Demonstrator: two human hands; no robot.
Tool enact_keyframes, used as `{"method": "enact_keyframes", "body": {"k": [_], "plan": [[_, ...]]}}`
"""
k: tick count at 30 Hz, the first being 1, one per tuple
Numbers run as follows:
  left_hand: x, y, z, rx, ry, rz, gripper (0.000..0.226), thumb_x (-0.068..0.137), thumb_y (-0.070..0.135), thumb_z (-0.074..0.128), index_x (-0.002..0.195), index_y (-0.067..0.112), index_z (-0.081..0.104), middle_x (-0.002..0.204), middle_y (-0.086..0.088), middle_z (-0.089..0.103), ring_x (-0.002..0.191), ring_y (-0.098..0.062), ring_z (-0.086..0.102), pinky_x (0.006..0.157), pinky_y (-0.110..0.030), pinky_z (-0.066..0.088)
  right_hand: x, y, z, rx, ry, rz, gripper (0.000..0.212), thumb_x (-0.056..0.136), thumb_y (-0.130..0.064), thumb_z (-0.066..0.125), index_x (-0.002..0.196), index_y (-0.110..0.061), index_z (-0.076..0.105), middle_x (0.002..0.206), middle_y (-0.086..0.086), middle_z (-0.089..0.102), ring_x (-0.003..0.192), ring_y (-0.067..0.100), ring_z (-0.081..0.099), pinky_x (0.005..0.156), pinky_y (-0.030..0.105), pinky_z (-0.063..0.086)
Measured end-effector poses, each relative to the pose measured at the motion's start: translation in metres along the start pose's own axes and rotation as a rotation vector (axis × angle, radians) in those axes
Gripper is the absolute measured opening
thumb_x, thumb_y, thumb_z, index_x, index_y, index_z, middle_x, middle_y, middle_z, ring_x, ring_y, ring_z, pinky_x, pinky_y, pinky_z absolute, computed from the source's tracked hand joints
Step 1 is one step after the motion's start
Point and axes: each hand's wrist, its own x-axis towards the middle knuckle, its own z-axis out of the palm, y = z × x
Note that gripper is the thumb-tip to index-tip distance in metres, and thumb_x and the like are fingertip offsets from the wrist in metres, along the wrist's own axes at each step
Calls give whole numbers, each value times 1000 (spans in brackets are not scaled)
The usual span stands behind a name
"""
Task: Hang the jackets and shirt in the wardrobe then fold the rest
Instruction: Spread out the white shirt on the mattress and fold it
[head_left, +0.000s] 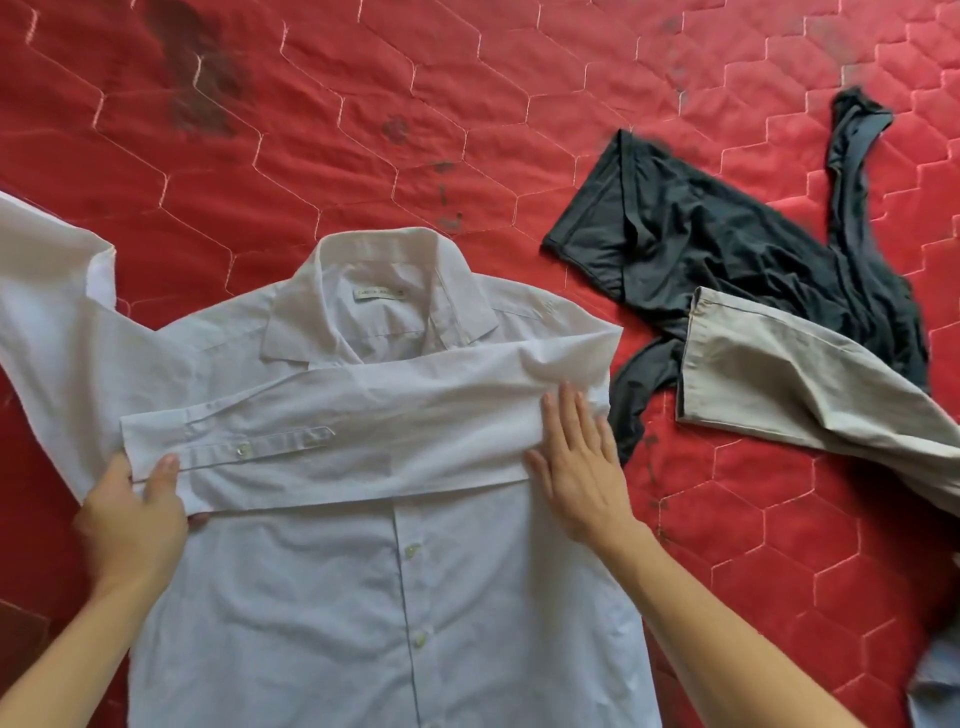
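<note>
The white shirt (363, 597) lay front-up on the red quilted bed (467, 104), collar toward 12 o'clock, filling the view from centre to 6 o'clock. One sleeve (363, 431) was folded across its chest. The left hand (130, 525) closed its grip on the cuff (218, 447) at 9 o'clock. The right hand (576, 467) lay flat, grip open, on the sleeve's fold toward 3 o'clock. A dark garment (701, 244) sat at 2 o'clock, with a beige garment (779, 384) overlapping it.
</note>
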Motion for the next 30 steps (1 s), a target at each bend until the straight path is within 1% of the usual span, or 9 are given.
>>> {"method": "enact_keyframes", "body": {"k": [5, 7, 10, 13, 17, 20, 23, 27, 30], "plan": [[-11, 16, 3, 51, 51, 21, 27, 98, 27, 59, 101, 1, 61, 102, -30, 67, 96, -50, 62, 82, -51, 48, -10, 41, -19, 27, -30, 232, 83, 93, -59, -2, 159, -10, 4, 167, 8, -4, 154, 25, 1, 124, 47, 6], [-11, 21, -2, 91, 116, 11, 28, 97, 32, 61, 103, 5, 63, 101, -23, 70, 97, -44, 63, 82, -46, 47, -12, 33, -30, 49, 40, 200, 76, 98, -51, 18, 157, -4, 14, 166, 14, 4, 153, 30, 8, 123, 50, 12], [-2, 26, -16, -9, 268, -53, 30, 95, 41, 61, 107, 14, 62, 102, -10, 70, 96, -33, 65, 83, -43, 50, -10, -10, -49, 138, 145, 131, 78, 89, -13, 60, 154, 0, 20, 163, 21, 15, 150, 36, 18, 120, 53, 20], [27, 31, -37, -83, 329, -183, 45, 92, 41, 63, 124, 10, 55, 116, -13, 65, 110, -33, 60, 92, -43, 47, 0, -75, -57, 207, 177, -46, 72, 84, -4, 68, 148, 1, 36, 159, 21, 30, 144, 39, 33, 111, 56, 33], [84, 39, -55, -420, 92, -496, 63, 74, 47, 71, 125, 13, 57, 114, -4, 67, 101, -24, 64, 84, -37, 55, 20, -182, -53, 339, 140, -333, 52, 93, -11, 62, 143, -6, 48, 151, 14, 46, 138, 34, 44, 111, 51, 40], [109, 50, -68, -765, -154, -590, 27, 82, 29, 74, 100, 11, 66, 84, -3, 68, 65, -17, 63, 50, -24, 50, 34, -262, -61, 443, 90, -436, 49, 97, -21, 51, 144, -7, 45, 148, 10, 50, 135, 28, 47, 112, 41, 38], [124, 68, -89, -1035, -490, -587, 10, 92, 24, 67, 95, 17, 59, 66, 5, 55, 47, -6, 39, 39, -17, 30, 46, -326, -76, 538, 18, -444, 53, 100, -22, 52, 150, -11, 37, 150, 7, 47, 135, 25, 44, 111, 34, 34], [153, 73, -127, -1167, -570, -527, 14, 93, 13, 56, 100, 11, 68, 62, 10, 44, 49, -5, 31, 58, -20, 43, 59, -385, -89, 606, -91, -495, 61, 98, -26, 56, 154, -20, 30, 153, -1, 43, 136, 20, 43, 111, 33, 36], [163, 62, -151, -933, -577, -499, 32, 91, 12, 50, 115, 7, 70, 63, 9, 48, 55, -7, 39, 87, -34, 53, 64, -422, -87, 586, -153, -538, 67, 95, -28, 62, 154, -20, 31, 154, -3, 41, 141, 14, 38, 114, 26, 32]]}}
